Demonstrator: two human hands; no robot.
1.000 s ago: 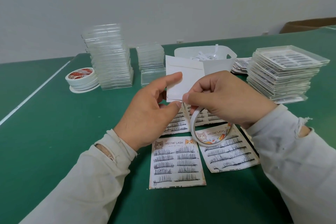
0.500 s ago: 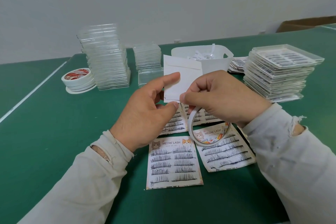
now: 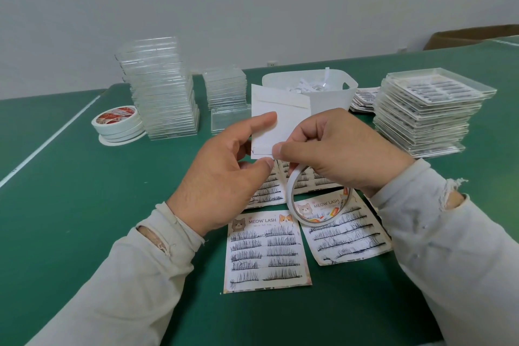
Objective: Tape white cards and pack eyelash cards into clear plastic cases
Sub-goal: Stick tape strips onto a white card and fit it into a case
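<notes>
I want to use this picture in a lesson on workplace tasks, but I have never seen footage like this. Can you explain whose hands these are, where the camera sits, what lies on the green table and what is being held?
There is no machine here. A person wears a camera on the head, so you look down at their own two hands. The left hand holds a white card up by its edge. The right hand pinches the card's lower edge and carries a thin roll of tape.

On the green table lie printed eyelash cards. Behind stand stacks of empty clear cases, spare tape rolls, a white tub of paper scraps, and on the right a stack of filled cases.
</notes>
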